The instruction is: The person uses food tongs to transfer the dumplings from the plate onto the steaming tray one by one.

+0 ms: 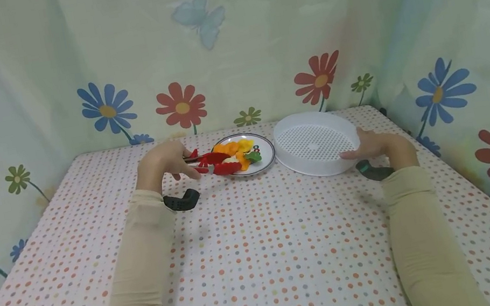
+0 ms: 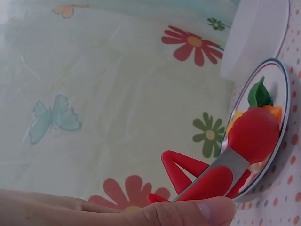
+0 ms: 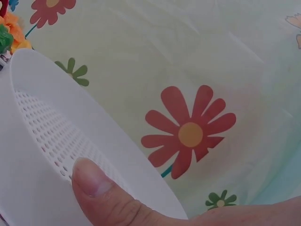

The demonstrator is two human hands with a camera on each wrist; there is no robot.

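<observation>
My left hand [image 1: 164, 163] holds a pair of red-and-metal tongs [image 1: 228, 168], its thumb lying along them in the left wrist view. The red tong heads [image 2: 256, 134] are over the left part of a white plate [image 1: 267, 153] with a dark-lined rim. Orange and yellow pieces [image 1: 235, 147] and a green piece [image 1: 253, 157] lie on that plate; the tongs partly hide them. My right hand [image 1: 371, 144] grips the right side of a round white sieve [image 1: 312, 142] with a perforated bottom. Its thumb [image 3: 106, 193] is over the rim on the inside; the other fingers are hidden.
The plate and sieve stand side by side near the back of a table with a dotted cloth [image 1: 264, 259]. Flower-printed curtains [image 1: 233, 84] rise behind and at both sides. Dark wrist devices [image 1: 183, 201] are worn beneath both wrists.
</observation>
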